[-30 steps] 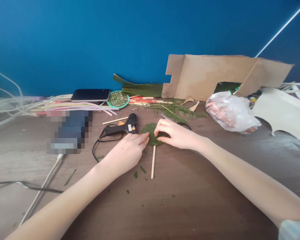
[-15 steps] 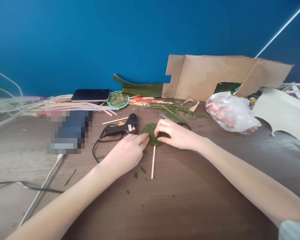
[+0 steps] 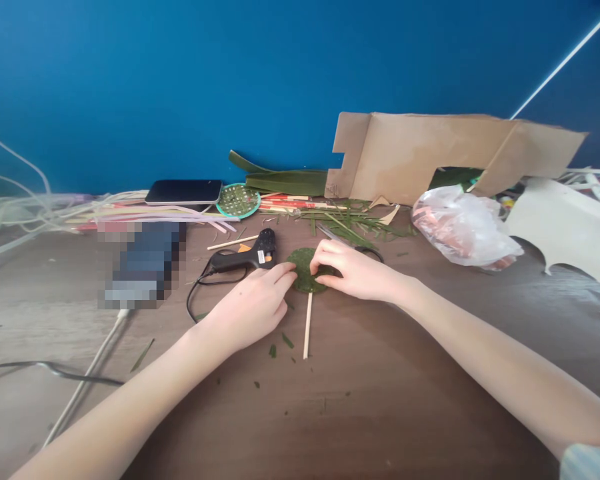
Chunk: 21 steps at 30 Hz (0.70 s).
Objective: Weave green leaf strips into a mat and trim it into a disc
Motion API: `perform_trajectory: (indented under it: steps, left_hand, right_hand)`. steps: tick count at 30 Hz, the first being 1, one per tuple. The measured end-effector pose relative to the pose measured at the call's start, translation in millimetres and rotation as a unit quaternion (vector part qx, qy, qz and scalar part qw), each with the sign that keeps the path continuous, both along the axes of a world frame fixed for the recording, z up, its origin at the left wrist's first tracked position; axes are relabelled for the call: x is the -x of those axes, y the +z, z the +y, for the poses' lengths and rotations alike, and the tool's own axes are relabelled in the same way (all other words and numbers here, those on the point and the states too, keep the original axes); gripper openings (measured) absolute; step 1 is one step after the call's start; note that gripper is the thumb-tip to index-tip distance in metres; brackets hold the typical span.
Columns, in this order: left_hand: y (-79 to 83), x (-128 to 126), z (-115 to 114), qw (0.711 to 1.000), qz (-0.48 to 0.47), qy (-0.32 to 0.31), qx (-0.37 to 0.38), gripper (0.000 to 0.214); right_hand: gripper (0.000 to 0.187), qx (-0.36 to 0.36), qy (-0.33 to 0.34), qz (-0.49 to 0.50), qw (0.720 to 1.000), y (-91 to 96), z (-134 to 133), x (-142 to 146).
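Note:
A small round green woven disc lies on the brown table, with a thin wooden stick running from under it toward me. My left hand rests on the table, its fingertips pressed together against the disc's left edge. My right hand covers the disc's right side, fingers curled down and pinching it. A black hot glue gun lies just left of the disc, its cord looping toward me.
Scissors peek out behind my right hand. Green leaf strips, a round woven piece, a phone, a cardboard sheet and a plastic bag lie along the blue wall. Cables cross the left side.
Both hands stay on the green disc in nearly the same pose. The view has shifted slightly; nothing else moved.

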<state>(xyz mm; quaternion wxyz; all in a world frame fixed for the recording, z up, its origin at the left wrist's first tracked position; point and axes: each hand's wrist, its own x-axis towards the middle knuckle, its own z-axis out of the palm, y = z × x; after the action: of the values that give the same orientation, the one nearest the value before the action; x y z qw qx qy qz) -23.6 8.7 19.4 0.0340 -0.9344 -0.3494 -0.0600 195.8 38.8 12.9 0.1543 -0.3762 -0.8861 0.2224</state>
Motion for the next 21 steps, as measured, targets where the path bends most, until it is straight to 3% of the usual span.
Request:
perform_trajectory:
  steps: [12, 21]
  left_hand:
    - [0.5, 0.5, 2.1, 0.999, -0.031, 0.030, 0.003, 0.048]
    - [4.4, -1.9, 1.5, 0.999, 0.004, 0.029, 0.027, 0.042]
  right_hand:
    - [0.007, -0.006, -0.002, -0.006, 1.000, 0.2, -0.2, 0.5]
    - [0.007, -0.004, -0.002, -0.003, 1.000, -0.1, -0.2, 1.0]
